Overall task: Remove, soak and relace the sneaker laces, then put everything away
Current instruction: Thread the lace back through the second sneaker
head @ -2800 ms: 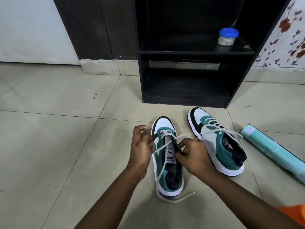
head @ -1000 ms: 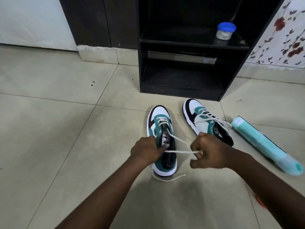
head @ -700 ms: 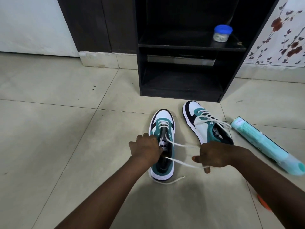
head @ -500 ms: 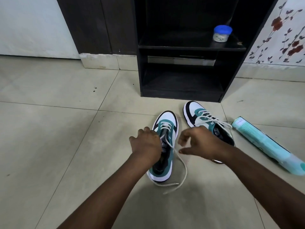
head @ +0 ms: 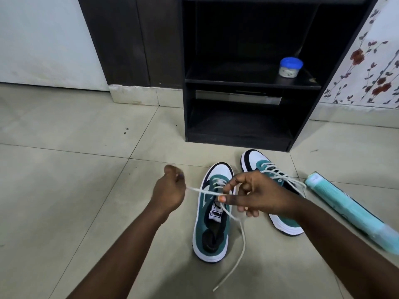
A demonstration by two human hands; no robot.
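Observation:
Two teal, white and black sneakers stand on the tiled floor. The near sneaker [head: 212,214] has its white lace [head: 238,236] threaded only through the lowest eyelets near the toe. My left hand [head: 169,192] is to the left of this shoe, pinching one end of the lace, which is pulled taut. My right hand [head: 257,194] hovers over the shoe's right side and pinches the lace between thumb and forefinger; the other end trails loose on the floor. The far sneaker [head: 272,184], fully laced, is partly hidden behind my right hand.
A black open shelf unit [head: 241,139] stands just beyond the shoes, with a small blue-lidded jar [head: 290,66] on its middle shelf. A rolled light-teal mat [head: 349,210] lies on the floor at the right. Floral wallpaper covers the right wall.
My left hand has moved left away from the shoe, pulling a lace end taut. My right hand has shifted over the shoe's right side, pinching the lace. The camera tilted slightly.

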